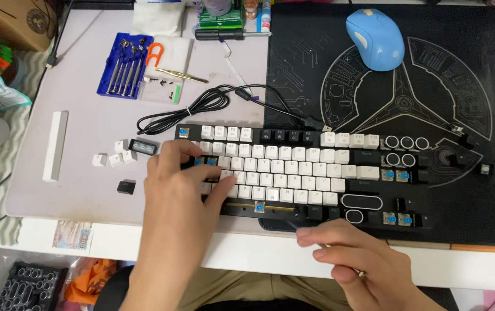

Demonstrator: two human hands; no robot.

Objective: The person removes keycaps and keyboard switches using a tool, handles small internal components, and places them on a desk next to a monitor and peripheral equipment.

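A black mechanical keyboard with white keycaps lies on a black desk mat. Several keys are off, baring blue switches, and the space bar row is uncovered. My left hand rests on the keyboard's left end, fingers spread over the keys and thumb pressed on a lower row. My right hand hovers at the table's front edge, fingers pinched on a thin dark tool whose tip points at the keyboard's front rim.
Loose white keycaps, a black keycap and a long white space bar cap lie left of the keyboard. Behind are a blue screwdriver set, an orange puller, a coiled black cable and a blue mouse.
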